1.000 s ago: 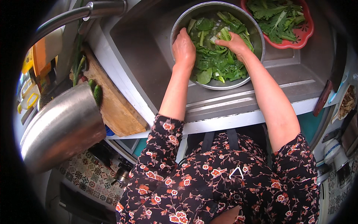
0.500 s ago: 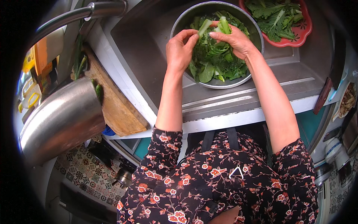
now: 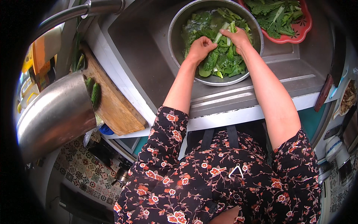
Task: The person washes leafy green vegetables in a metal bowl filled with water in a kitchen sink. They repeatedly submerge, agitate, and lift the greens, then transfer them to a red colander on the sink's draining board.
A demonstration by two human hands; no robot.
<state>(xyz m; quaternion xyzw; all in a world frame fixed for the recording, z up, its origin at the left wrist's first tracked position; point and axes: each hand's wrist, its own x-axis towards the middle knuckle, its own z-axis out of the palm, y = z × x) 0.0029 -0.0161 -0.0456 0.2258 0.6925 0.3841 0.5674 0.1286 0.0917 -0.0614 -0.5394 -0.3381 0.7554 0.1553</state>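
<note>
The leafy greens (image 3: 233,65) lie in water in the metal pot (image 3: 175,42), toward the far edge of the sink (image 3: 145,44). Right hand (image 3: 239,38): fingers closed around a bunch of stems. Left hand (image 3: 200,49): fingers pinched at the lower end of a pale stem (image 3: 218,38). Change over the last half second: the left hand has shifted inward and nearer the sink's front edge. Judgement: both hands now work one bunch, inside the rim.
</note>
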